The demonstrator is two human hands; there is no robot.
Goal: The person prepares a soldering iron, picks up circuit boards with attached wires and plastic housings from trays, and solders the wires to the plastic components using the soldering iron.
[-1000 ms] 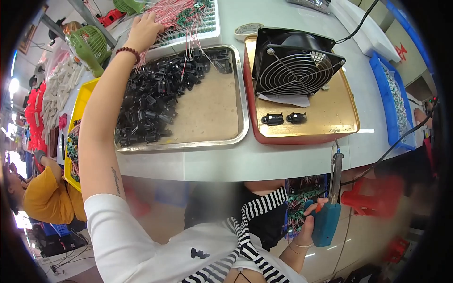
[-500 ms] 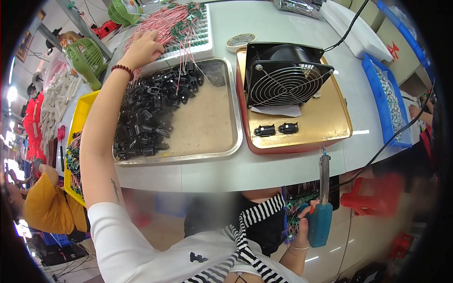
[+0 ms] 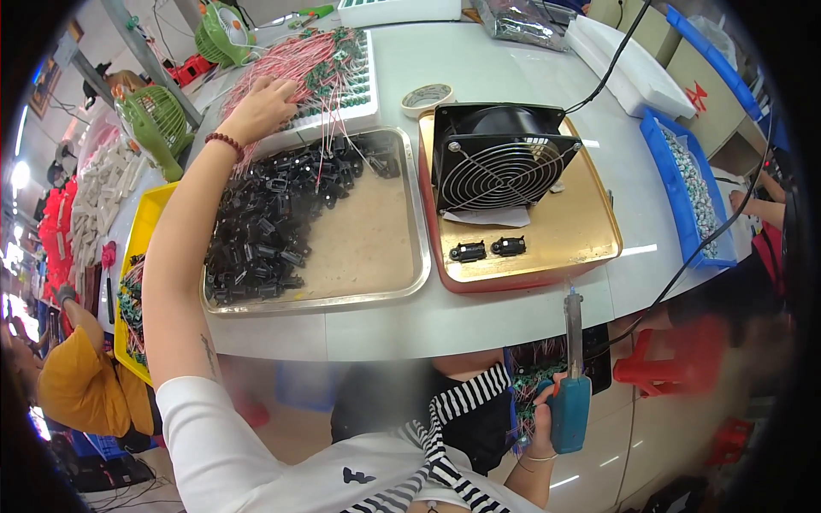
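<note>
My left hand [image 3: 263,107] reaches to the far left, its fingers curled down into a heap of thin red wires [image 3: 278,61]. Green parts on those wires lie in a white foam tray [image 3: 372,94]; my fingertips are partly hidden. Low on the right, my right hand [image 3: 544,423] grips a teal pistol-shaped tool [image 3: 571,415] with a long grey barrel and an orange trigger. Its tip points up, just off the front edge of a gold-topped box [image 3: 556,252]. Two small black housings [image 3: 468,251] lie side by side on that box.
A metal tray [image 3: 410,282] of loose black housings [image 3: 261,205] sits left of the box. A black fan [image 3: 505,162] stands on the box, with a tape roll [image 3: 428,98] behind. A blue bin [image 3: 714,214] is at right, a black cable [image 3: 676,286] hangs nearby, and a yellow bin [image 3: 141,224] is at left.
The view has shifted slightly, so the table items appear a little lower and further left. My left hand stays at the red wires, its fingers more curled. My right hand still holds the tool.
</note>
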